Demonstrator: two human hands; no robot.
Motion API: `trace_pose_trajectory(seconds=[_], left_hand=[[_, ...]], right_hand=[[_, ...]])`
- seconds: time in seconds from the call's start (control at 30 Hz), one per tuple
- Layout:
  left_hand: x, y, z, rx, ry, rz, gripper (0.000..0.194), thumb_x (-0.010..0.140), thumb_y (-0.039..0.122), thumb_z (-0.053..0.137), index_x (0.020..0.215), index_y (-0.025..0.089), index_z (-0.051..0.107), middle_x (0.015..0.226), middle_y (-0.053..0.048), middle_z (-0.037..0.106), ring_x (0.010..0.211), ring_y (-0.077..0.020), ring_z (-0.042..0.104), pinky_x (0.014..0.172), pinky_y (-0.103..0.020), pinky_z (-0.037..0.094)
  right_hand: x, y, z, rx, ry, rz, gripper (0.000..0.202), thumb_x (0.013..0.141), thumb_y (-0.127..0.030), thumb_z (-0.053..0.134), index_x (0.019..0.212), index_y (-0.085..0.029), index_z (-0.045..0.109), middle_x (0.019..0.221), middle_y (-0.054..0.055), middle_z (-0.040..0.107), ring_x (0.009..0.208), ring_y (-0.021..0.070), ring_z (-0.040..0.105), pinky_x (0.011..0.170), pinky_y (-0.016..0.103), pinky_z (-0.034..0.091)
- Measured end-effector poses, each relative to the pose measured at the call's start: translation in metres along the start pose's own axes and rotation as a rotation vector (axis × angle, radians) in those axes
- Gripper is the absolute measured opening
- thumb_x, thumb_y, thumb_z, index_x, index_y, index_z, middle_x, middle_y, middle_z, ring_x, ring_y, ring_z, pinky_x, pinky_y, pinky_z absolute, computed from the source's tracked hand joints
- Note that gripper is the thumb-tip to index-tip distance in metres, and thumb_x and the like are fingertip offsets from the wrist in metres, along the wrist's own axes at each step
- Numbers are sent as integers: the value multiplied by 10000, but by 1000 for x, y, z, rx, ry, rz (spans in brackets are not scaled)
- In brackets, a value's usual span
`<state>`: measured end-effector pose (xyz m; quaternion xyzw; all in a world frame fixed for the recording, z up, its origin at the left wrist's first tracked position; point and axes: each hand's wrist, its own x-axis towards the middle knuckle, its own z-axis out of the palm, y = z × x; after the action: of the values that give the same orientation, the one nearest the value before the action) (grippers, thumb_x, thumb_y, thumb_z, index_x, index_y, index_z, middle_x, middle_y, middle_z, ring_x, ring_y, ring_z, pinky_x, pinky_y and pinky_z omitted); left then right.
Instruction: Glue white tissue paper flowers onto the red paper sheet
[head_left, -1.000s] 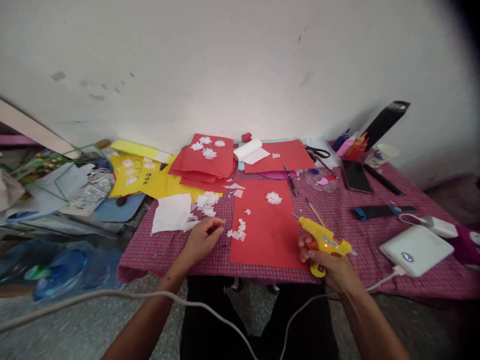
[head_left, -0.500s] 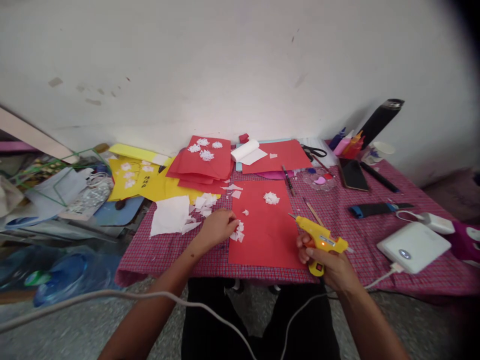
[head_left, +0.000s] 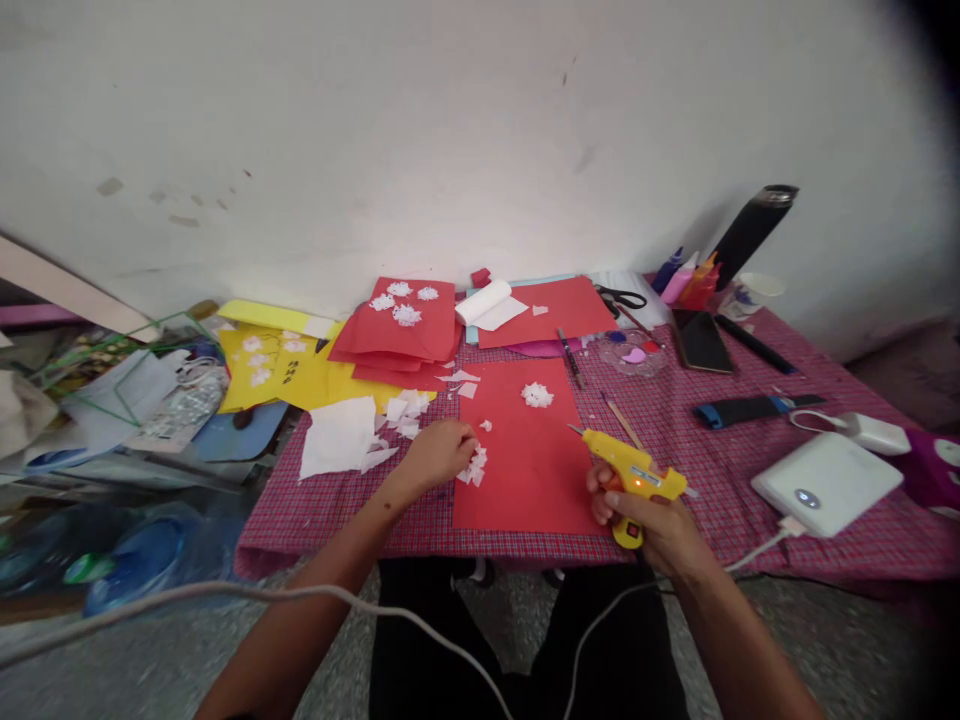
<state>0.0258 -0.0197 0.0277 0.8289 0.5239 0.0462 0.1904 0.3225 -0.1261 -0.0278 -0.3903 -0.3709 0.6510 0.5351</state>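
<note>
My left hand [head_left: 444,452] rests at the left edge of a red sheet [head_left: 517,470], fingers pressed together beside small white paper pieces [head_left: 474,468]; anything between the fingertips is too small to make out. In my right hand [head_left: 643,510] is a yellow glue gun [head_left: 634,466], its nozzle pointing left over the sheet's right edge and a small orange light glowing on its side. A white paper flower [head_left: 537,395] lies on the upper part of the red sheet. One tiny white scrap [head_left: 486,426] sits above the pieces.
White paper [head_left: 337,438] and torn bits lie left of the sheet. Behind are red cards [head_left: 405,330] with white flowers and a paper roll [head_left: 484,302]. A phone [head_left: 701,340], a knife [head_left: 742,410] and a white power bank [head_left: 826,484] occupy the right side.
The view has shifted slightly. My left hand's fingers have closed in more at the white pieces; my right hand still holds the glue gun in nearly the same place.
</note>
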Motion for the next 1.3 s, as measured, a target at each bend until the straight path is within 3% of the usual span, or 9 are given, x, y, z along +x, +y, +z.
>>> trace_pose_trajectory(seconds=[0.23, 0.43, 0.67, 1.03, 1.3], left_hand=[[3, 10, -3, 51, -15, -65, 248, 839, 352, 575, 746, 165, 711, 750, -82, 691, 698, -211, 615, 647, -293, 406], [6, 11, 0, 39, -24, -40, 182, 808, 275, 591, 749, 172, 730, 778, -80, 711, 729, -207, 624, 673, -286, 421], [6, 2, 3, -42, -22, -8, 205, 808, 196, 539, 740, 166, 730, 747, -51, 708, 684, -175, 609, 643, -266, 403], [7, -20, 7, -189, 11, -67, 224, 827, 224, 509, 808, 154, 722, 754, -23, 721, 686, -157, 639, 616, -239, 416], [1, -19, 0, -180, -13, -15, 226, 810, 186, 513, 835, 163, 737, 821, -40, 735, 751, -176, 640, 677, -261, 427]], right_hand=[[0, 0, 0, 17, -14, 1, 181, 819, -255, 755, 957, -214, 646, 910, 21, 630, 631, 121, 571, 613, 278, 466], [0, 1, -1, 15, -12, -6, 188, 814, -256, 763, 954, -207, 647, 908, 26, 639, 619, 119, 578, 603, 276, 466], [-1, -1, 0, 9, -7, -14, 205, 807, -264, 768, 960, -208, 643, 908, 27, 641, 614, 120, 578, 603, 279, 469], [-1, -2, 1, 4, 9, -4, 208, 803, -282, 772, 952, -212, 645, 900, 24, 641, 617, 123, 574, 604, 281, 467], [-1, -2, 2, 11, 6, 0, 201, 806, -281, 770, 951, -213, 650, 905, 29, 635, 624, 127, 570, 611, 291, 469]])
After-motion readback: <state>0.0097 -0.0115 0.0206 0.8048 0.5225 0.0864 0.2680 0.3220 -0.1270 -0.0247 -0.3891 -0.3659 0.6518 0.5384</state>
